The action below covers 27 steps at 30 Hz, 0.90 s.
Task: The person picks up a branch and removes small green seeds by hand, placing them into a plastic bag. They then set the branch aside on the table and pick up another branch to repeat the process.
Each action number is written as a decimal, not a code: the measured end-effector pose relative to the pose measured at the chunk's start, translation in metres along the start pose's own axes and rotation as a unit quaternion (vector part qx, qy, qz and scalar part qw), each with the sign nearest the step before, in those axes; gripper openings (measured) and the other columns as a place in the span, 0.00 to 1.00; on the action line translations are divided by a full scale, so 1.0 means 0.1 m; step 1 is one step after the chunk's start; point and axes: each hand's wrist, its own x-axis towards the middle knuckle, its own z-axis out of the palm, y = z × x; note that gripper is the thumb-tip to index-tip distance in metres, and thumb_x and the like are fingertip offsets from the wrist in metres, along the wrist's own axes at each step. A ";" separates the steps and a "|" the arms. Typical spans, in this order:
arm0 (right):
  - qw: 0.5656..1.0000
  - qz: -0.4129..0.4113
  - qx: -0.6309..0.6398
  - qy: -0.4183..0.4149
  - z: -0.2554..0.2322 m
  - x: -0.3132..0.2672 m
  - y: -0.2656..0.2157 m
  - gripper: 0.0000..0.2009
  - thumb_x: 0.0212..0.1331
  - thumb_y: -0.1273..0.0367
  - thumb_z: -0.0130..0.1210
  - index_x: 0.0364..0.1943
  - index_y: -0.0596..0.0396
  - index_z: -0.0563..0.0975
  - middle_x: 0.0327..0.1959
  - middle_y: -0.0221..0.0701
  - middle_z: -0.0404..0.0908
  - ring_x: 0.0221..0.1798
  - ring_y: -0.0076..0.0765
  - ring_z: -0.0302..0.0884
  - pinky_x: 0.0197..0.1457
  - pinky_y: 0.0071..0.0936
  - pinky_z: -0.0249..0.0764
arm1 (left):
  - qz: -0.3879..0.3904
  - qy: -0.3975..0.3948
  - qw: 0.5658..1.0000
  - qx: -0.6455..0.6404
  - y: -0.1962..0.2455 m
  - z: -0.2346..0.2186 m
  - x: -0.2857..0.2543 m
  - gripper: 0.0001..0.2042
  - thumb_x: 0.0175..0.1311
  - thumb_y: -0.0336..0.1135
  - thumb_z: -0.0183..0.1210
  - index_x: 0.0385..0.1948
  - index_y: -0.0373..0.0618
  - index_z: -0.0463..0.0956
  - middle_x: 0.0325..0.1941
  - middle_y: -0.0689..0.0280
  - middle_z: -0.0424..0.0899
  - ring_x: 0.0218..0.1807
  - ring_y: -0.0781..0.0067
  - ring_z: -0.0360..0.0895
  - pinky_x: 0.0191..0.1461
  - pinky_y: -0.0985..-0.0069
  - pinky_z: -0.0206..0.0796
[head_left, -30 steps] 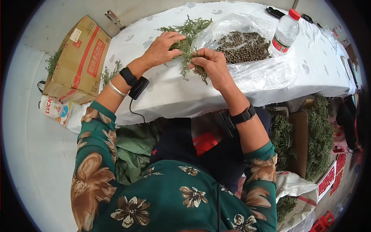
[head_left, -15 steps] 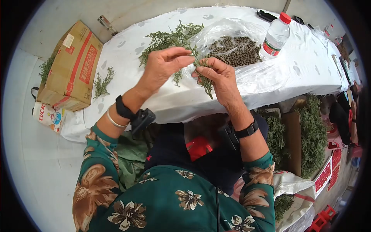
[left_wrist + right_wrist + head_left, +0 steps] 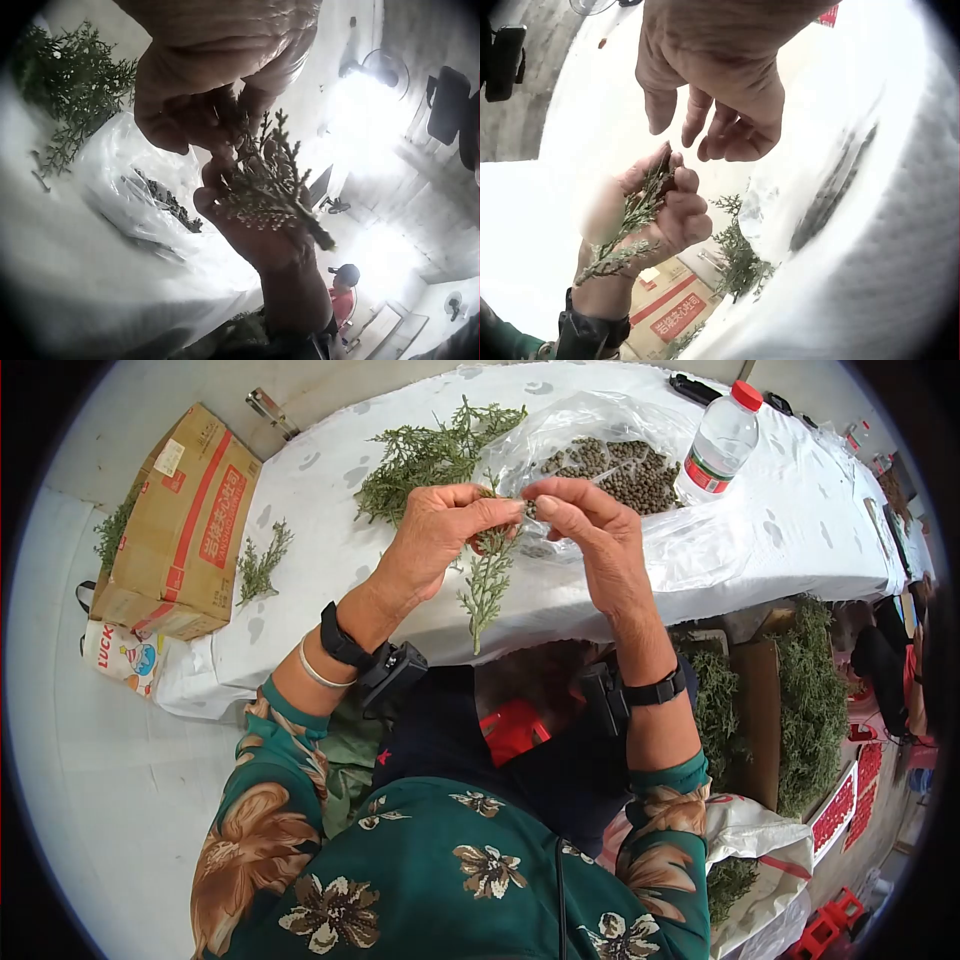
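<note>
A green conifer sprig (image 3: 487, 585) hangs from my left hand (image 3: 432, 540), which pinches its upper end between thumb and fingers. In the right wrist view the sprig (image 3: 630, 221) crosses the left palm. My right hand (image 3: 605, 545) is held just right of the left fingertips. Its thumb and forefinger stand apart in the right wrist view, the other fingers loosely bent. A small round greyish bit (image 3: 530, 508) shows between the two hands. Behind them lie a heap of conifer sprigs (image 3: 430, 465) and a clear plastic bag (image 3: 540, 440) of small brown balls (image 3: 640, 480).
A water bottle (image 3: 720, 445) with a red cap stands right of the bag. At left are a cardboard box (image 3: 185, 530) and a loose sprig (image 3: 262, 565) on the white cloth (image 3: 320, 575). More greenery (image 3: 810, 710) fills containers below the table at right.
Earlier the right hand held the sprig with the left close by. The left hand has moved right and now pinches the sprig, while the right has drawn slightly right, its thumb and forefinger apart.
</note>
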 end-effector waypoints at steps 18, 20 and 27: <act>0.996 0.029 0.088 -0.009 0.07 0.03 0.11 0.06 0.54 0.73 0.55 0.35 0.59 0.78 0.30 0.27 0.79 0.33 0.19 0.73 0.39 0.18 0.69 | 0.038 -0.010 0.994 0.104 -0.09 0.18 -0.02 0.08 0.55 0.31 0.56 0.31 0.36 0.80 0.28 0.66 0.81 0.30 0.83 0.74 0.37 0.85 0.65; 0.997 0.003 0.081 -0.014 0.05 0.03 0.15 0.06 0.54 0.73 0.55 0.35 0.59 0.78 0.30 0.26 0.79 0.34 0.19 0.73 0.39 0.18 0.69 | 0.030 -0.002 0.990 0.140 -0.10 0.18 -0.03 0.08 0.56 0.31 0.56 0.31 0.36 0.80 0.27 0.67 0.81 0.30 0.84 0.74 0.36 0.85 0.65; 0.997 -0.045 0.059 -0.009 -0.09 0.02 0.06 0.04 0.55 0.73 0.53 0.32 0.58 0.77 0.29 0.29 0.78 0.32 0.22 0.73 0.40 0.22 0.70 | 0.063 -0.013 0.983 0.172 -0.04 0.24 -0.09 0.07 0.56 0.31 0.57 0.30 0.37 0.80 0.24 0.69 0.80 0.29 0.85 0.73 0.33 0.85 0.64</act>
